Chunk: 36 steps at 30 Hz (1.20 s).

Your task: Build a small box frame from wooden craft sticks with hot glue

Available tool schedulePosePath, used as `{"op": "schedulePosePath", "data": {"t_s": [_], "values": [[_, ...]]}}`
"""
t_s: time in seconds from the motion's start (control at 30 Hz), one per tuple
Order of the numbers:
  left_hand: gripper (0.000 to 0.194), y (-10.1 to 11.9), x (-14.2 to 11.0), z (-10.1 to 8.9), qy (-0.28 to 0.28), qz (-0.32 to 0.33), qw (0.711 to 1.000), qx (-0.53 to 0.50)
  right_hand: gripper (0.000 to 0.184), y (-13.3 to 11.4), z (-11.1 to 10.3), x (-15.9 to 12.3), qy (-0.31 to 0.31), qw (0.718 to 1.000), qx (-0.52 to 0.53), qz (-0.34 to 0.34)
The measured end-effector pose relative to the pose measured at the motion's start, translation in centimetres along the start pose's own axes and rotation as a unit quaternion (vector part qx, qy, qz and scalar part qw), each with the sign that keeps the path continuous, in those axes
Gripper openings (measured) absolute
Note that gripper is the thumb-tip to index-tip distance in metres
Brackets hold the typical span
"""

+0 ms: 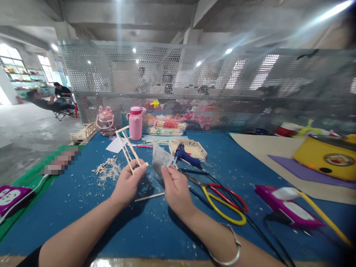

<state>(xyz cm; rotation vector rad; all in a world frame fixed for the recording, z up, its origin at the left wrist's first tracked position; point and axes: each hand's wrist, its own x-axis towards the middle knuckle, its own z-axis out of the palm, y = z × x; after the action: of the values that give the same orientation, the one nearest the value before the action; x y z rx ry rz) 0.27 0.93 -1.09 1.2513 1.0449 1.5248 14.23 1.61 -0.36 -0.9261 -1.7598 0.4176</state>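
Note:
My left hand (128,183) is closed on the lower end of a small frame of thin wooden sticks (126,146), which rises up and to the left above the blue table mat (83,207). My right hand (174,187) pinches a grey piece of sandpaper (160,158) by its lower edge, just right of the frame. A single loose wooden stick (149,197) lies on the mat between and below the two hands. Wood chips and dust (108,170) are scattered to the left of my left hand.
Right of my hands lie yellow- and red-handled scissors (222,202), a blue glue gun (187,155), a wooden stick tray (191,147), black cables and a purple power strip (289,207). A pink bottle (135,123), a pink jug (105,120) and a mesh screen stand behind. People sit far left.

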Motion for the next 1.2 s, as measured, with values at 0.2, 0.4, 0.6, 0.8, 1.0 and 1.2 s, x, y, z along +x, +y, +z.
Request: {"op": "schedulePosePath", "data": {"t_s": [0.2,0.4,0.6,0.8,1.0,1.2], "values": [[0.033,0.0,0.7,-0.2,-0.043,-0.1,0.969,-0.222,0.033,0.3,-0.4,-0.1,-0.025,0.993,-0.039,-0.113],[0.023,-0.6,0.7,-0.2,-0.107,-0.14,0.946,-0.272,0.04,0.9,-0.2,0.0,-0.072,0.978,-0.089,-0.175],[0.027,-0.4,1.4,-1.7,-0.057,-0.239,0.952,-0.181,0.033,1.7,-1.4,1.5,0.01,0.991,-0.099,-0.087],[0.056,0.7,-0.2,-5.2,0.076,-0.146,0.957,0.237,0.032,2.2,-2.8,2.4,0.021,0.992,-0.121,-0.023],[0.053,0.7,0.3,-7.9,-0.174,-0.026,0.9,0.4,0.029,2.6,-3.0,3.0,-0.07,0.97,-0.234,0.01],[0.021,-0.2,1.9,-6.8,-0.203,-0.037,0.893,0.401,0.022,2.7,-2.1,2.7,-0.196,0.907,-0.36,0.09]]}}
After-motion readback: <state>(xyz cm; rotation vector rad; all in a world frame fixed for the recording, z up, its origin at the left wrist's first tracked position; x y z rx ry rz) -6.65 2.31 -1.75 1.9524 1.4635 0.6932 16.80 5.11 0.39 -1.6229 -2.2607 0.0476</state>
